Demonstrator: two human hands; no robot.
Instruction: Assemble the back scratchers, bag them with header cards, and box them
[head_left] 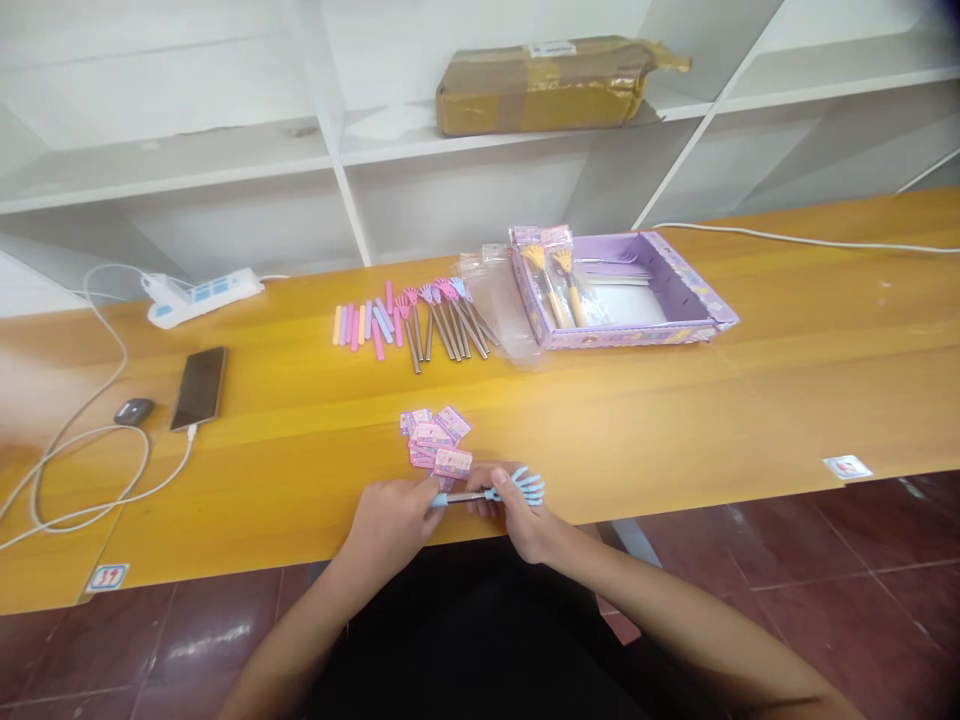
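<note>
Between my two hands, near the table's front edge, lies a small back scratcher (463, 497) with a light blue claw head, a metal shaft and a light blue handle. My left hand (394, 517) is closed round the handle end, which its fingers partly hide. At the other end, my right hand (517, 512) pinches the shaft just below the claw, thumb on top. Just beyond them is a loose pile of pink and purple printed cards (435, 437). Farther back lie several metal rods with pink, purple and blue claw heads (450, 318), beside several coloured handle sleeves (365, 322).
A purple display box (697, 325) holds two bagged yellow-headed back scratchers (556, 290). Clear plastic bags (506, 310) lean against it. At left are a phone (199, 388), a black mouse-like object (133, 411), cables and a power strip (214, 297). A taped carton (547, 88) sits on the shelf.
</note>
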